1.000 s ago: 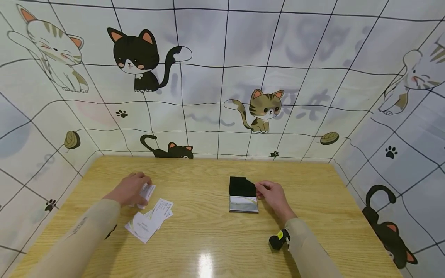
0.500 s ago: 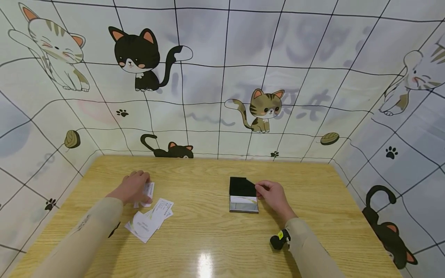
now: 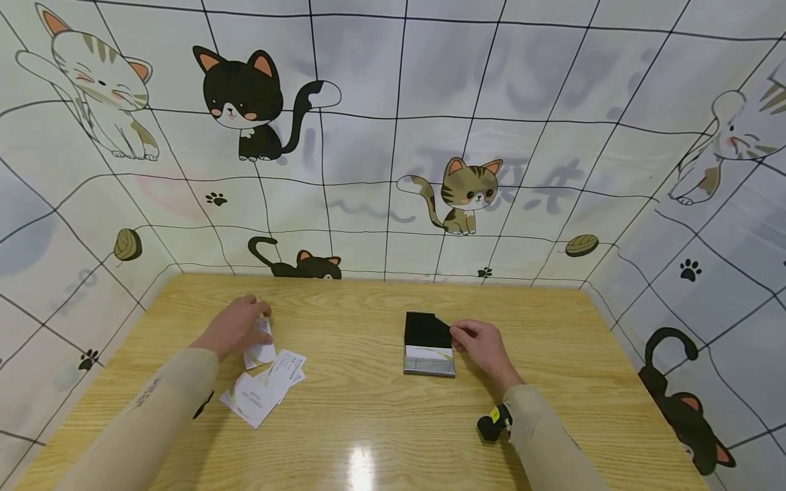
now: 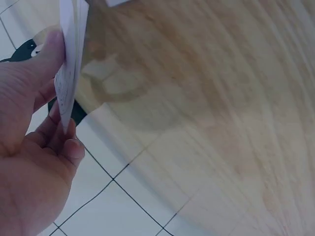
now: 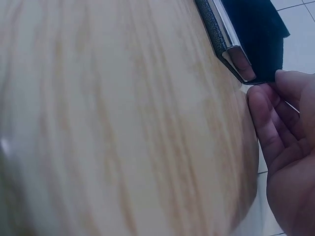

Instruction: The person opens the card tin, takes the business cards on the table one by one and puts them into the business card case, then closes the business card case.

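Observation:
On the left of the table my left hand (image 3: 230, 329) holds a thin stack of white business cards (image 4: 70, 64) by its edges, between thumb and fingers. Close in front of that hand, several loose business cards (image 3: 252, 401) lie overlapping on the wood. Right of the middle is a business card case (image 3: 428, 367) with a metal body and a black cover. Its flap (image 3: 425, 331) is folded back, and white cards show inside. My right hand (image 3: 485, 346) pinches the flap's right side with thumb and fingertips; the right wrist view shows these fingers at the cover's edge.
The wooden table (image 3: 362, 423) ends at a white cloth backdrop (image 3: 362, 150) with grid lines and printed cats, which also rises at both sides. A small black device (image 3: 491, 426) sits at the right wrist.
My left hand has shifted slightly right and away from me, and the cards under it show more, now raised on edge. The right hand and the card case stay nearly still.

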{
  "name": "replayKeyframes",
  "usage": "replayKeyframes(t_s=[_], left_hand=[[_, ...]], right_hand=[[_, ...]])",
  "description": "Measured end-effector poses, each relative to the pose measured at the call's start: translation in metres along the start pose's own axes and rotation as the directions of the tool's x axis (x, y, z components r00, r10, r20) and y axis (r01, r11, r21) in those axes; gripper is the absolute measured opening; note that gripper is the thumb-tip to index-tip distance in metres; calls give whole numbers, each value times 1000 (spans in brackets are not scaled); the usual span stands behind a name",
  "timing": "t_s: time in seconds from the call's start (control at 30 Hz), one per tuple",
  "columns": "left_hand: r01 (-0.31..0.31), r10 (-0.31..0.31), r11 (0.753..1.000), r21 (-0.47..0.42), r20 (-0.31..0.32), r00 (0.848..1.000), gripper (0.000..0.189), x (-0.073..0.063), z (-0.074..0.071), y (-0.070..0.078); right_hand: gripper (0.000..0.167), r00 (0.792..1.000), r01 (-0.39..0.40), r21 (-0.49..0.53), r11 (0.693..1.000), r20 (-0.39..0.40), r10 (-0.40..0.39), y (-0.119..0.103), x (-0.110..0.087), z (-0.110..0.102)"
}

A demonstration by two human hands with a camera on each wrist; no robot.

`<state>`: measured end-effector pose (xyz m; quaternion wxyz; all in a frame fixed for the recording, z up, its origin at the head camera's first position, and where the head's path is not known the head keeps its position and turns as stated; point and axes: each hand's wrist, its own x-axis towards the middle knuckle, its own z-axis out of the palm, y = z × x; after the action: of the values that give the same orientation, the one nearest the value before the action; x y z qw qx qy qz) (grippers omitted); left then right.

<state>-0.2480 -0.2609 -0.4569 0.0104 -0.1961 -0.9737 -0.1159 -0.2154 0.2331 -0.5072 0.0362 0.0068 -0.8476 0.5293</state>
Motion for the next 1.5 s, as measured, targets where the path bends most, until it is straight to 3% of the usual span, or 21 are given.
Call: replayKeyframes(t_s=[0.1, 0.3, 0.63, 0.87, 1.2, 1.5], left_hand=[[-32, 32, 999, -7, -30, 999, 31, 3, -3, 4], [-32, 29, 997, -63, -51, 998, 8, 9, -16, 24], [-55, 13, 970, -239, -175, 984, 4, 13, -33, 66], [-82, 13, 943, -322, -212, 977, 4, 14, -24, 100], [-117, 5, 867, -485, -226, 974, 6, 19, 0, 149], [-55, -70, 810, -583, -188, 980, 9, 34, 19, 179]], right_hand=[[15, 1000, 1, 0, 1000, -5, -1, 1, 0, 0], [15, 1000, -7, 8, 1000, -17, 7, 0, -1, 1], [16, 1000, -9, 25, 1000, -11, 9, 1, -1, 1], [15, 1000, 1, 10, 1000, -13, -1, 3, -2, 1], [15, 1000, -26, -8, 1000, -17, 25, 2, -1, 3], [15, 1000, -23, 14, 1000, -6, 23, 2, -1, 3]])
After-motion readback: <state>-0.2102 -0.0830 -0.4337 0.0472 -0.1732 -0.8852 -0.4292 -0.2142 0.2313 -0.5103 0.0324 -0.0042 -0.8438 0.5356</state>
